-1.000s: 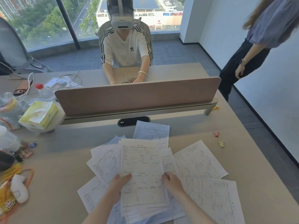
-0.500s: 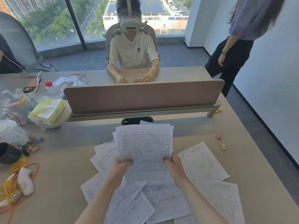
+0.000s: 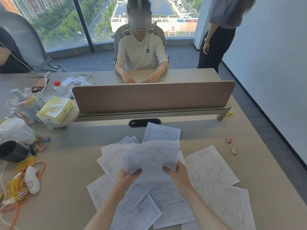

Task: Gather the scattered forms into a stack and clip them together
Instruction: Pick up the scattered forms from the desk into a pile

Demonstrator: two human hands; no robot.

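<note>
A small bundle of printed forms (image 3: 152, 156) is lifted off the desk and tilted clockwise. My left hand (image 3: 127, 177) grips its lower left edge and my right hand (image 3: 176, 172) grips its lower right edge. Several more forms lie scattered flat on the beige desk (image 3: 66, 180) beneath and around it: one (image 3: 162, 131) behind, one (image 3: 210, 165) to the right, one (image 3: 227, 205) at the near right, others (image 3: 113, 160) to the left. A pink binder clip (image 3: 228, 140) and a yellow binder clip (image 3: 234, 151) lie to the far right.
A brown divider panel (image 3: 152, 96) runs across the desk, with a seated person behind it and another person standing at the right. Clutter fills the left side: a tissue pack (image 3: 55, 109), a dark cup (image 3: 11, 151), an orange cable (image 3: 38, 171), more clips (image 3: 42, 144).
My hands gathered a sheet bundle from the pile, raised it off the desk, and have now rotated it clockwise. The view has tilted upward slightly.
</note>
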